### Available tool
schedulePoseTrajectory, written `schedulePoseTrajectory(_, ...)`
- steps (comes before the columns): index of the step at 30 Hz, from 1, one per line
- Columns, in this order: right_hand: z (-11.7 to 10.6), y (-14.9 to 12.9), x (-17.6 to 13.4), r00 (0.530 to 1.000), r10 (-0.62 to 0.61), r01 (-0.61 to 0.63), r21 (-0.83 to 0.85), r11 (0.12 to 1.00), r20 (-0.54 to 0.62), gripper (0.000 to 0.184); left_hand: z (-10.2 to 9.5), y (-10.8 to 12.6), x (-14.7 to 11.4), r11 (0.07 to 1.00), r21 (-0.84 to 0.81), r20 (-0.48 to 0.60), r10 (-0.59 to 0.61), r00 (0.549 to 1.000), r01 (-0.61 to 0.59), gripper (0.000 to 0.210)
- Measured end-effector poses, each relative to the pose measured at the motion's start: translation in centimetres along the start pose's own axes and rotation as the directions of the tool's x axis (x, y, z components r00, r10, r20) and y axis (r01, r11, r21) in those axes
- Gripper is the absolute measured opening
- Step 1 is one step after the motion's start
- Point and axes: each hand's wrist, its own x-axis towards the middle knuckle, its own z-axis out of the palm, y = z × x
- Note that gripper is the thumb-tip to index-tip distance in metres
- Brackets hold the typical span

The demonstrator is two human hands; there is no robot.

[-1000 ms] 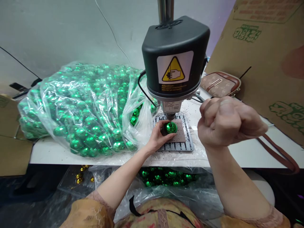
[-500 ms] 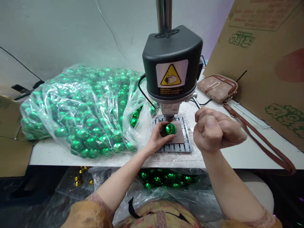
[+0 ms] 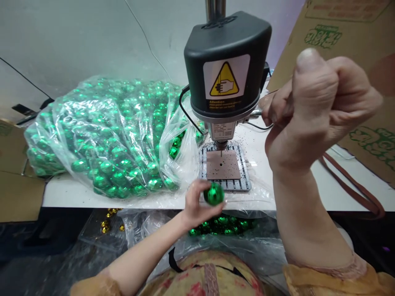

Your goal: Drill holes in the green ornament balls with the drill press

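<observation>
Between thumb and fingers, my left hand [image 3: 199,203] grips a shiny green faceted ball [image 3: 214,194], held just in front of the table edge. My right hand [image 3: 317,102] is closed around the feed lever [image 3: 256,112] at the right side of a black drill press [image 3: 226,70]; most of the lever is hidden by the fist. The thin drill bit [image 3: 221,153] points down over a brown board [image 3: 212,168] with a small dark hole. That board lies on the slotted metal base [image 3: 245,183], with dark shavings scattered around.
A large clear bag [image 3: 114,139] of green balls fills the left of the white table [image 3: 74,201]. More green balls [image 3: 222,225] lie in plastic below the table edge. A cardboard box [image 3: 376,135] and a brown strap [image 3: 367,201] are at right.
My left hand has drawn the green ball off the board, toward me, past the table edge. My right hand has risen with the lever, and the bit stands clear of the ball.
</observation>
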Motion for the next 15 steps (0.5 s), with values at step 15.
schedulePoseTrajectory(15,0.0,0.8,0.2,0.999,-0.032,0.035,0.108,0.994,-0.034,0.045,-5.3,-0.9,-2.4,0.999,-0.034,0.477,-0.019,0.879,0.040,0.026)
